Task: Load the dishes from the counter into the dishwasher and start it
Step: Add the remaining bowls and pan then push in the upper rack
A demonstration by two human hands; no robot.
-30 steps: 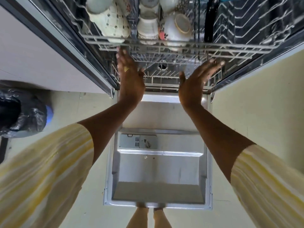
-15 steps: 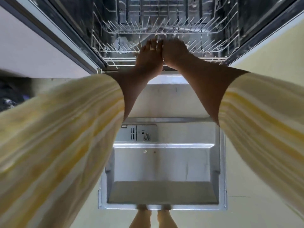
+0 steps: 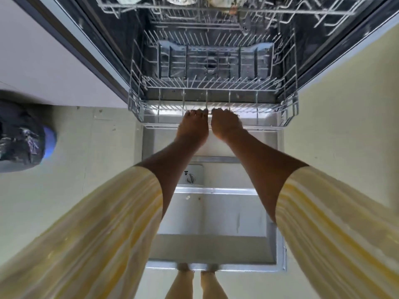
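The dishwasher stands open with its door [image 3: 213, 216] folded down flat in front of me. Its wire lower rack [image 3: 267, 117] holds no dishes and juts a little out over the door. My left hand [image 3: 193, 128] and my right hand [image 3: 225, 126] sit side by side at the middle of the rack's front rail, fingers curled over the wire. Above, the upper rack [image 3: 216, 9] carries cups and mugs, seen only at the top edge.
A black bin bag over a blue bin [image 3: 23, 137] stands on the floor at the left. A white cabinet side [image 3: 43, 61] flanks the dishwasher on the left, a pale wall [image 3: 345, 104] on the right. My bare feet [image 3: 196, 283] are at the door's near edge.
My hands left the upper rack, dropped to the lower rack and gripped its front rail. The lower rack has slid out toward me over the door.
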